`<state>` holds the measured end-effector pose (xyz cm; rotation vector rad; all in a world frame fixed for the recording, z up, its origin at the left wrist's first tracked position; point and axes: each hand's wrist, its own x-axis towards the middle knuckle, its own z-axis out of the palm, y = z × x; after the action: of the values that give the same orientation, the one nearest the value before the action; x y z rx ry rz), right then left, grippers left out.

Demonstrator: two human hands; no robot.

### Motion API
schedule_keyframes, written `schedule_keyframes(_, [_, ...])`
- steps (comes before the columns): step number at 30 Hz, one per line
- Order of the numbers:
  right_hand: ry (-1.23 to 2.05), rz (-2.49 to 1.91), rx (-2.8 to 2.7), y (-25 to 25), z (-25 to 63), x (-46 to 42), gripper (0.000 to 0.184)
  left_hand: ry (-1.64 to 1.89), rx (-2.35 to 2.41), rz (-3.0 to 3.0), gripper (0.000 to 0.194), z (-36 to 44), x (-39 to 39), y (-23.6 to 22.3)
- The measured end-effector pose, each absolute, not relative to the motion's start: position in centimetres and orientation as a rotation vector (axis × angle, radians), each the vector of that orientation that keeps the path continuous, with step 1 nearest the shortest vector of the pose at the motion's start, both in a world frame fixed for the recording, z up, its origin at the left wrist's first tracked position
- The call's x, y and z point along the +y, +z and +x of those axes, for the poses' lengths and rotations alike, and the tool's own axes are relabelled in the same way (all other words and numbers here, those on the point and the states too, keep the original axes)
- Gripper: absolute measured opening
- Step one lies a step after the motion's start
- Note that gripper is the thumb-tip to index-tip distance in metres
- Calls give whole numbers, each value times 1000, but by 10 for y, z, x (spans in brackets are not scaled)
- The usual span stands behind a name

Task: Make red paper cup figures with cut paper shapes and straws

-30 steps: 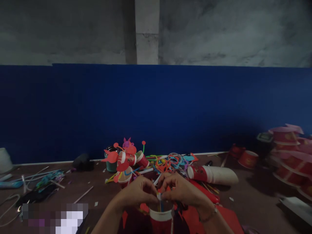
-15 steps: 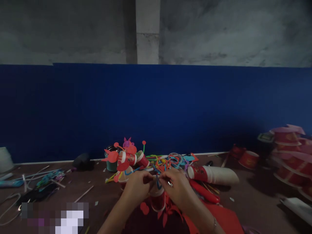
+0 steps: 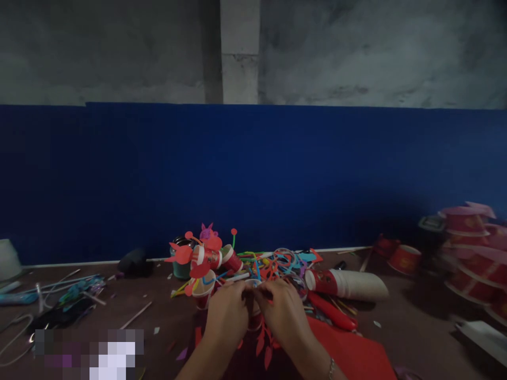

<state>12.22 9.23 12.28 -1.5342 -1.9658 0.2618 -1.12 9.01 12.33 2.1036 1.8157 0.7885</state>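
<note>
Both hands meet at the top of a red-and-white paper cup point(image 3: 254, 322), mostly hidden behind them. My left hand point(image 3: 232, 306) has its fingers closed at the left side of the cup's rim. Pinched together over the right side are the fingers of my right hand point(image 3: 283, 306). A blue strip like a pipe cleaner point(image 3: 258, 271) rises just beyond the fingertips; its lower end is hidden. Red leaf-shaped paper cutouts point(image 3: 268, 357) hang or lie below the cup. Left of the hands stands another paper cup point(image 3: 203, 291) with red paper shapes and a blue strip.
Decorated cups point(image 3: 208, 257) and a pile of coloured strips point(image 3: 277, 261) lie behind the hands. Stacked paper cups point(image 3: 358, 285) lie on their side to the right, near red sheets point(image 3: 356, 353). Scissors and scraps lie left. Large red bowls point(image 3: 467, 253) are stacked far right.
My hands have drawn closer together over the cup and now cover most of it. The blue strip that showed inside the cup's rim is hidden there now.
</note>
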Motion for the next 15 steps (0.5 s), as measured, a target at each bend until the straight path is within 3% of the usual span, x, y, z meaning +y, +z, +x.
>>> schedule_keyframes(15, [312, -1539, -1954, 119, 124, 94, 22, 758, 1799, 2204, 25, -9, 87, 121])
